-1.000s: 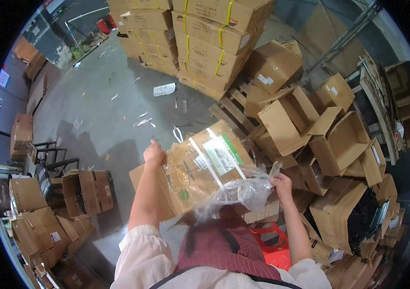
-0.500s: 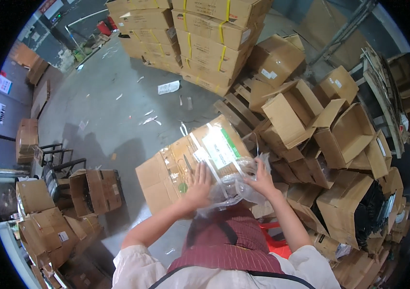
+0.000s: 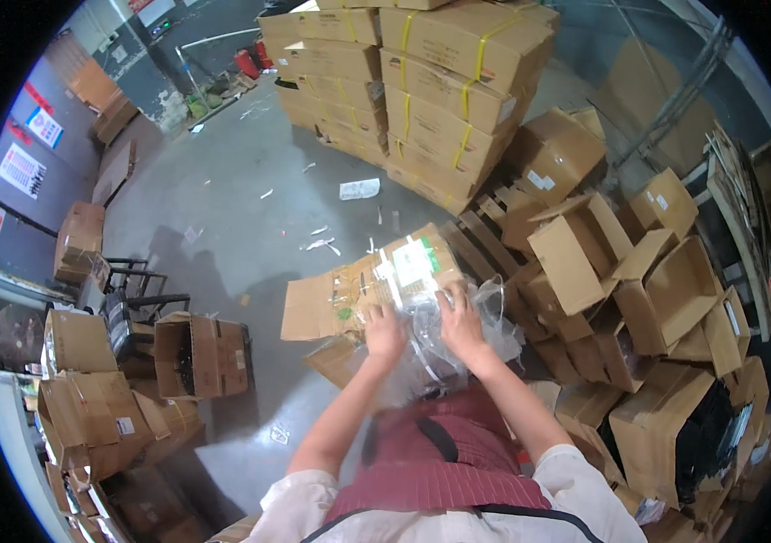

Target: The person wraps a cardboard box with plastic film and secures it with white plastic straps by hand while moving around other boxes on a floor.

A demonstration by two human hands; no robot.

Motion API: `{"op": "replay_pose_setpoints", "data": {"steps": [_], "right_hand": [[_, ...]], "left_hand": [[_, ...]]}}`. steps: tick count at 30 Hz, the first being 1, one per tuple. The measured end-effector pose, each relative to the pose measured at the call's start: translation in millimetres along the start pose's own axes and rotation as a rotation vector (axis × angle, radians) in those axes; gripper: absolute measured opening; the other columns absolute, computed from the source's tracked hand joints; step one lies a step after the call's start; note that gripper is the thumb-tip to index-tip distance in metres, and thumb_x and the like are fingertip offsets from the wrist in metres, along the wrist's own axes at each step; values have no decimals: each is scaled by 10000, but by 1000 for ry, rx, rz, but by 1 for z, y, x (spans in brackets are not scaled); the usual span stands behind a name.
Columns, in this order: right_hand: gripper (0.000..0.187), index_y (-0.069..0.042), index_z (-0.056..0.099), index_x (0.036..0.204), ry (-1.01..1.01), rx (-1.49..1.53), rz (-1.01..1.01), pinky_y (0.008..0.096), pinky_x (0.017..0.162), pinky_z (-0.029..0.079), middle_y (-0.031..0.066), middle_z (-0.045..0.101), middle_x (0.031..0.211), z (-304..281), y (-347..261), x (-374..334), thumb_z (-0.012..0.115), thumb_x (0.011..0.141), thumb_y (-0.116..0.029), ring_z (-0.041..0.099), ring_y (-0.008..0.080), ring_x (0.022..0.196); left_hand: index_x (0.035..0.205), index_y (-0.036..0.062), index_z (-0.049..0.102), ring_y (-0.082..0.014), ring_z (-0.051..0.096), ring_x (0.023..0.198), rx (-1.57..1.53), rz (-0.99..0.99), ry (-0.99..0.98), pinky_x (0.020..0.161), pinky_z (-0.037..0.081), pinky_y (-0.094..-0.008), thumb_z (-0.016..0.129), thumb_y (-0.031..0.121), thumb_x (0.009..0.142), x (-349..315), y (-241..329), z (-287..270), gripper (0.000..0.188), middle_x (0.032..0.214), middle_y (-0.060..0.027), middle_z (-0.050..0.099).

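In front of my lap is a tilted cardboard box [image 3: 318, 303], its top face lifted toward me, with clear tape, a white strap and a white-and-green label [image 3: 415, 264]. Crumpled clear plastic wrap [image 3: 426, 357] bulges from its near side over my lap. My left hand [image 3: 385, 333] has its fingers bent over the box's near edge, beside the plastic. To its right, below the label, my right hand [image 3: 461, 319] is closed on the clear plastic. The fingertips of both hands are partly hidden.
Strapped cartons [image 3: 449, 100] stand stacked at the far side. Opened boxes [image 3: 580, 253] pile up on the right near a wooden pallet [image 3: 471, 237]. More boxes [image 3: 200, 355] and a black-framed chair [image 3: 137, 312] are at the left. Paper scraps [image 3: 359, 189] litter the grey floor.
My left hand has gone from lying flat on the box to bent fingers at its near edge. The right hand has moved inward. More plastic bulges out, and the view has shifted.
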State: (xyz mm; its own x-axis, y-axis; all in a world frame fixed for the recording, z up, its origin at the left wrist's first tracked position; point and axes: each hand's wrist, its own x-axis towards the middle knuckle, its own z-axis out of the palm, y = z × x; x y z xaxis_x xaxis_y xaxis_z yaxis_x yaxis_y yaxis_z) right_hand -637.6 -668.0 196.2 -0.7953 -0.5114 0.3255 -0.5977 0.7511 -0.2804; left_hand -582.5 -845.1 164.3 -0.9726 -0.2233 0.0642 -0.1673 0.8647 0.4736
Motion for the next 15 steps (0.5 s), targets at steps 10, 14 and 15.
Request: {"op": "replay_pose_setpoints", "data": {"steps": [10,14,15], "right_hand": [[216,-73,640,848,77,489,404,375,657,483,88,670,833,39,64,35,750,699,-186,640,290,739],[164,-39,638,764,-155,837,423,311,612,438,77,642,719,40,102,45,745,653,-96,612,206,664],[164,-39,638,764,-167,842,429,311,612,438,77,642,719,44,117,45,745,653,-96,612,206,664]], "left_hand": [[957,-8,538,-419,618,786,10,-261,-18,714,492,-506,659,253,793,57,-10,43,331,880,-239,623],[874,31,568,-384,629,744,-61,-279,-34,678,490,-484,658,289,796,69,-22,50,284,790,-190,646],[854,45,571,-361,633,759,-83,-288,-80,684,488,-467,664,303,796,75,-18,51,281,772,-161,653]]}}
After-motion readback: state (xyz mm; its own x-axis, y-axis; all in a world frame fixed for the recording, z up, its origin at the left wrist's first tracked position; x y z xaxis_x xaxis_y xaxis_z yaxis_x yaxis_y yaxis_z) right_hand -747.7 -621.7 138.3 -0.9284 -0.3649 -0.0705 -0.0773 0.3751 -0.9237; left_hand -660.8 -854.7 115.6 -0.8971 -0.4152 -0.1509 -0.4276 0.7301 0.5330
